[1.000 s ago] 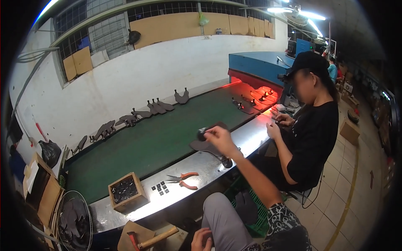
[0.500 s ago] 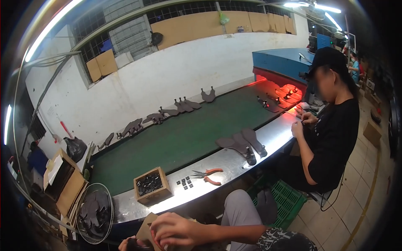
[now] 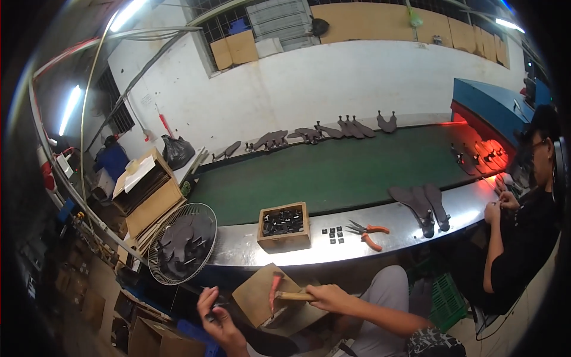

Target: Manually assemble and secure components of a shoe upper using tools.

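My right hand [image 3: 331, 298] grips the wooden handle of a hammer [image 3: 291, 296] with a reddish head. The hammer head hangs over a tan square board [image 3: 253, 293] in front of my lap. To the left, my left hand [image 3: 225, 331] is raised, its fingers bent around a small dark piece [image 3: 210, 316] whose kind I cannot make out. A dark shape lies below, between my two hands. Pliers [image 3: 370, 234] with orange handles rest on the metal ledge beside several small black squares [image 3: 333, 235]. A wooden box [image 3: 284, 240] of small black parts stands left of them.
A green conveyor belt [image 3: 333, 172] carries dark flat cutouts [image 3: 357, 127] along its far side. More cutouts [image 3: 419, 205] lie on the ledge. A wire basket [image 3: 209, 253] of dark pieces stands at left, near cardboard [image 3: 156, 208]. A co-worker [image 3: 523, 238] sits at right by a blue machine [image 3: 485, 101].
My view has swung left, shifting the scene rightward. My hands, close together at the lower edge before, are now apart. The hammer's handle and head now show in my right hand.
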The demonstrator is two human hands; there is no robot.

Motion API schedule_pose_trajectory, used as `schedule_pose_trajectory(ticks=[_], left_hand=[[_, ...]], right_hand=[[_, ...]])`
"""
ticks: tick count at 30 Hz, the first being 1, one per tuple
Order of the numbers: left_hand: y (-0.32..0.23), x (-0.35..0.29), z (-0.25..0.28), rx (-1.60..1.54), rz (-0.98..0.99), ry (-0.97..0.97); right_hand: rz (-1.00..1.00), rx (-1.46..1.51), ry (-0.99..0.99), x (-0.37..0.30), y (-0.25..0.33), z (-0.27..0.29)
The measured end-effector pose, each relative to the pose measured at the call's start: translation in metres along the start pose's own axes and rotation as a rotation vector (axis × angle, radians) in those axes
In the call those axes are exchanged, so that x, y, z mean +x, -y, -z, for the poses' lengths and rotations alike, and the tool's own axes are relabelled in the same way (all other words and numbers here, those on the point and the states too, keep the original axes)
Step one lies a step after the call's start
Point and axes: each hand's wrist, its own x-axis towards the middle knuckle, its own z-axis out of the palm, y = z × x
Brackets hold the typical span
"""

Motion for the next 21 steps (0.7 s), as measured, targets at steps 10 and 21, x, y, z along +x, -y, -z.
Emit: schedule_pose_trajectory(ticks=[10, 21], left_hand=[[0.131, 0.004, -0.099, 0.552, 0.525, 0.468], [0.151, -0.006, -0.093, 0.446, 0.365, 0.474]], right_hand=[[-0.628, 0.988, -0.258, -0.067, -0.006, 0.023], [-0.904, 1.125, -0.255, -0.074, -0.020, -0.025]])
